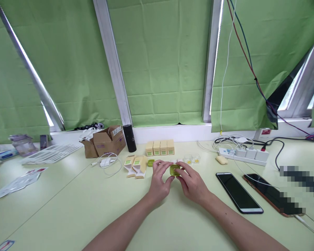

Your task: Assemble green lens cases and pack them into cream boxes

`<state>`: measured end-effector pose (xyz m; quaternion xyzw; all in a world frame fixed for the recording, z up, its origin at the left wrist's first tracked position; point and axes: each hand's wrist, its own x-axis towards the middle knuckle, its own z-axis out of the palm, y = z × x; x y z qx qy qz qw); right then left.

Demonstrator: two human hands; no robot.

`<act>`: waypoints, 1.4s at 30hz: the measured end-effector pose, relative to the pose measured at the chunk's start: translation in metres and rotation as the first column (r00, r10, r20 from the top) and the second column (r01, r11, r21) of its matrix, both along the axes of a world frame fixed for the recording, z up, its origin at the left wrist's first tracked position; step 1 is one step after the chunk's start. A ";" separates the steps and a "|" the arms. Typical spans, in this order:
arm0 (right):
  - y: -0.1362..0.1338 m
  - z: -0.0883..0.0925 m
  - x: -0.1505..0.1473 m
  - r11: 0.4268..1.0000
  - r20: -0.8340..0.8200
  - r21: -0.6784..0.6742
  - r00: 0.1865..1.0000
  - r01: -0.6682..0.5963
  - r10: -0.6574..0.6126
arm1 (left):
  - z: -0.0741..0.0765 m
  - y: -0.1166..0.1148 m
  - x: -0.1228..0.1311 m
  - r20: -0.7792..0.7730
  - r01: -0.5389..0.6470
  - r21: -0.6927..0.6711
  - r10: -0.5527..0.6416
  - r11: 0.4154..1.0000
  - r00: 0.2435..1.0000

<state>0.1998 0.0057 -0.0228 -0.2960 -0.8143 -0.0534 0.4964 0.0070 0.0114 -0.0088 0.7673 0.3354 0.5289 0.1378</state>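
Observation:
Between my two hands is a small square green container (174, 170), held up over the pale green table. My left hand (161, 177) grips its left side with thumb and fingertips. The fingers of my right hand (192, 179) close on its right side, one fingertip at its inside. A similar green piece (150, 162) lies just behind my left hand. Two opened cardboard boxes (139, 167) stand to the left of it. Behind my right hand are small clear containers (192, 159) with yellow spots. Whatever lies directly behind the held container is partly hidden.
Several small closed boxes (159, 147) stand in a row at the back, near a black cylinder (129, 138) and a brown carton (108, 141). On the right lie a phone (239, 192), another phone (272, 195), a power strip (243, 155) and cables.

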 end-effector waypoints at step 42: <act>0.003 -0.002 -0.003 0.999 0.055 0.045 0.998 0.012 -0.014 | -0.006 0.002 0.001 0.007 -0.040 -0.024 0.040 0.999 0.999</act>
